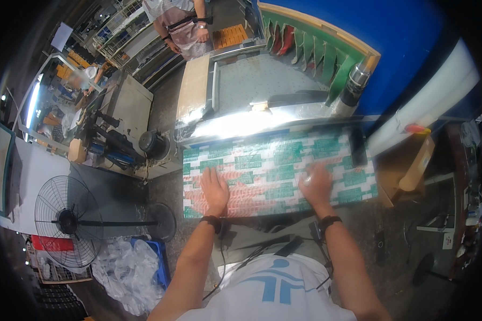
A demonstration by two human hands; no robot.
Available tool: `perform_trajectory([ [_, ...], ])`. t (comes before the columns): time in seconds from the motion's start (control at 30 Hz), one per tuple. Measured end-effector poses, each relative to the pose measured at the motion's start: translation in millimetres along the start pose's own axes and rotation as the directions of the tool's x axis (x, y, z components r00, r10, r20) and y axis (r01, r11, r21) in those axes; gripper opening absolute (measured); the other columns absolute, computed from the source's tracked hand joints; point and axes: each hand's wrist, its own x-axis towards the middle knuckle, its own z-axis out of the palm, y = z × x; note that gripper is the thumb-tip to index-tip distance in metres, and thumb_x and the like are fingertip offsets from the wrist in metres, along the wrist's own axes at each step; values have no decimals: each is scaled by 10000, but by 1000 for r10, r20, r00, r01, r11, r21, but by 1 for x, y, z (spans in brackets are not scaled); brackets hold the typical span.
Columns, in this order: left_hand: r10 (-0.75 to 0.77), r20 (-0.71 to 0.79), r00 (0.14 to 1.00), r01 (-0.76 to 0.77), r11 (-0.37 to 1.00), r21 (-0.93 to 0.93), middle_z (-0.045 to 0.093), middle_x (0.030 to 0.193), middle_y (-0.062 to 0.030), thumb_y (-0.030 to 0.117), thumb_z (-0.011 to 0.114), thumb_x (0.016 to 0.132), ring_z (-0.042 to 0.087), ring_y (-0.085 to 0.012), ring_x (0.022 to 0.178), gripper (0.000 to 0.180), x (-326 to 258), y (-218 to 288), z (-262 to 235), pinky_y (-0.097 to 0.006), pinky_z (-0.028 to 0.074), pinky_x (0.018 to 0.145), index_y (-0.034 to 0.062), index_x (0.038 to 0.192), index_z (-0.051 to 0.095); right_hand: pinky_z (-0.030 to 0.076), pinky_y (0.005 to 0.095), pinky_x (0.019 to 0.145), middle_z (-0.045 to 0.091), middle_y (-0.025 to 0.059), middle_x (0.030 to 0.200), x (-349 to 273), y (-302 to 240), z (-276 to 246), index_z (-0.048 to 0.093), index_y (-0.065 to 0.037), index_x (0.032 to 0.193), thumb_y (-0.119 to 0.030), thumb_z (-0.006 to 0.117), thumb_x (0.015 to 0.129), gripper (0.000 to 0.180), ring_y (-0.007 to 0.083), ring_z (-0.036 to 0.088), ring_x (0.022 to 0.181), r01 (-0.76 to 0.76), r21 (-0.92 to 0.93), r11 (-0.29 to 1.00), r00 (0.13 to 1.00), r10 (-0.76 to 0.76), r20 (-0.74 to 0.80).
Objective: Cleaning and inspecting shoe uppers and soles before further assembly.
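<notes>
My left hand [215, 191] lies flat on a tabletop [276, 184] covered in a green, white and red printed sheet under a shiny clear layer. Its fingers are stretched out and it holds nothing I can see. Farther right, my right hand [317, 184] rests over the same sheet. Its fingers are blurred, so I cannot make out whether they are bent around anything. Both wrists wear dark bands. Just past the sheet runs a bright, glaring metal strip [241, 127]. A dark flat bar [357, 146] lies at the tabletop's right end.
Behind the strip is a grey machine bed [273, 80] with hanging green and red curtain strips [305, 48]. A person [182, 27] stands beyond. A fan [67, 221] and plastic film [128, 273] are left; a white roll [434, 93] and cardboard [412, 168] are right.
</notes>
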Motion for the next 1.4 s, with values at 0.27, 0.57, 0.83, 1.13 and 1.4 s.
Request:
perform_trajectory([
  [0.27, -23, 24, 999, 22, 1000, 9, 464, 1639, -350, 237, 618, 1059, 428, -534, 1512, 598, -6, -3, -2, -630, 302, 1269, -47, 1576, 520, 447, 535, 1114, 653, 122, 1262, -4, -2, 1, 741, -112, 1182, -279, 869, 792, 444, 357, 619, 1216, 17, 1, 1000, 1000, -17, -18],
  [0.57, -32, 38, 999, 31, 999, 25, 454, 1666, -325, 246, 608, 1081, 416, -512, 1539, 607, -4, -3, -1, -600, 285, 1302, -26, 1614, 501, 441, 538, 1122, 651, 124, 1266, -2, 0, 2, 735, -115, 1198, -289, 870, 791, 462, 357, 615, 1224, 15, -10, 1000, 1000, -15, -11],
  [0.83, -32, 44, 999, 31, 999, 26, 455, 1661, -335, 250, 610, 1082, 414, -519, 1539, 608, -3, -4, 0, -599, 285, 1301, -25, 1612, 497, 438, 539, 1128, 652, 125, 1266, -2, -1, 3, 741, -113, 1194, -293, 868, 800, 451, 358, 616, 1228, 23, -19, 1000, 999, -23, -33],
  [1.13, -40, 47, 998, 39, 999, 28, 451, 1667, -324, 242, 617, 1067, 408, -510, 1547, 618, -4, -4, 0, -600, 282, 1302, -19, 1615, 496, 443, 540, 1123, 652, 124, 1262, -2, -1, 0, 743, -115, 1197, -292, 868, 800, 452, 357, 614, 1222, 8, -14, 1000, 1000, -8, -2],
  [1.4, -34, 41, 999, 32, 999, 33, 455, 1664, -323, 240, 620, 1064, 415, -509, 1540, 616, -5, -5, 2, -601, 288, 1295, -20, 1610, 503, 445, 538, 1121, 653, 124, 1262, -3, 1, 3, 739, -110, 1188, -287, 870, 799, 447, 356, 616, 1217, 23, -12, 1000, 999, -23, -23],
])
